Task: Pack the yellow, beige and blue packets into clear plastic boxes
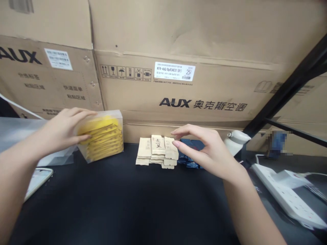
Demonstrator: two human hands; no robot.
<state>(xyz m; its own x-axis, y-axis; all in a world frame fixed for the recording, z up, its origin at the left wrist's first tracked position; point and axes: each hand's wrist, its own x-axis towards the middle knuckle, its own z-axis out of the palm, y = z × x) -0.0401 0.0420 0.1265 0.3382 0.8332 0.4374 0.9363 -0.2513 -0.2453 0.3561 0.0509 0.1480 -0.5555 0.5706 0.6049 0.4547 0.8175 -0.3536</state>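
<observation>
Left hand (65, 127) is clamped on the left side of a translucent, box-shaped plastic case (121, 124), in which flat yellow packets (103, 141) are stacked. Right hand (206, 146) is held with thumb and fingers apart at the right edge of stacked beige, paper-like rectangular packets (157, 149); contact can't be confirmed. Case and beige stacks are set on the black bench (133, 204), case left, stacks centre. Step in hand, as judged: case steadied, stacks reached for or squared. For a grip there, thumb and fingers would need to be closed gently. Case is angled, lower front edge slanting away rightward; yellow packets are laid roughly left-right. Beige packets are aligned long axis near-to-far, print facing the viewer. Glossy dark blue packets (187, 160) are part-hidden behind the right hand. Brown cardboard cartons (138, 98) are stood at the back.
</observation>
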